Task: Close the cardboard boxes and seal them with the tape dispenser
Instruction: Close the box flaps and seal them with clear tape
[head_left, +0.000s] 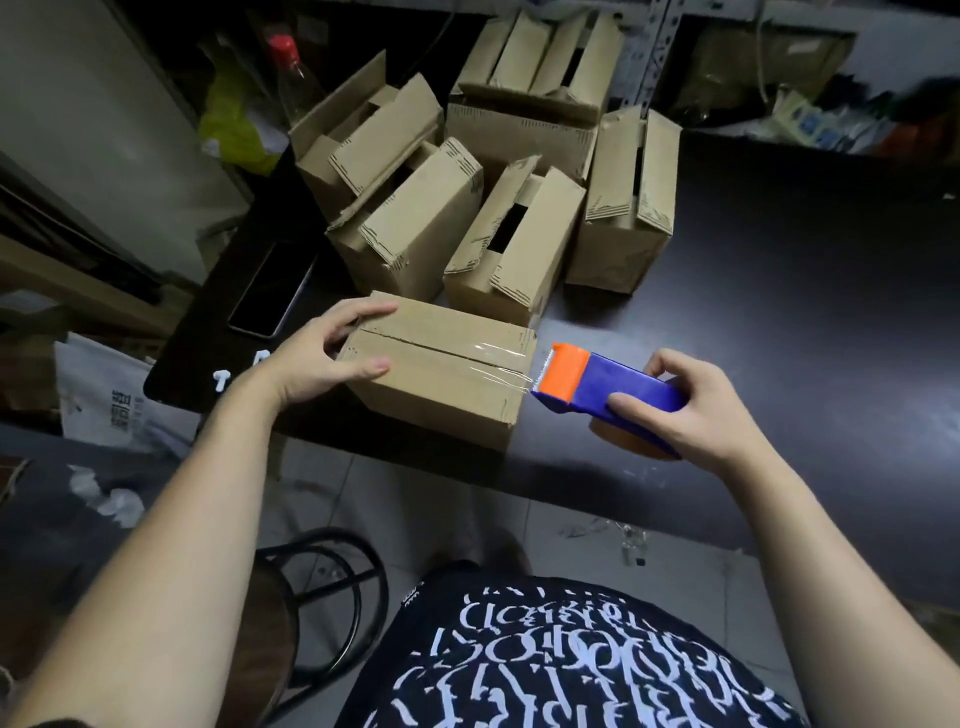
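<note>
We logged the closed brown cardboard box (441, 374) at the near edge of the dark tabletop (779, 312), flaps down and seam running left to right. The left hand (322, 358) gripped its left end, fingers spread over the top far corner and thumb along the near side. Our judgement was that it held the box steady against the pull of the tape.

The right hand (696, 405) was clamped on the blue plastic tape dispenser with orange head (608, 387), thumb underneath and fingers wrapped over the far side. The toothed head sat just beside the box's right end. A strip of clear tape (498, 358) lay over the right part of the seam and was drawn taut to the cutter. The left part of the seam looked bare, though glare made this hard to confirm.

The heap of open cardboard boxes (514, 239) stood behind, within reach and not yet sealed. A black phone (270, 291) lay to the left, apart from the work.
</note>
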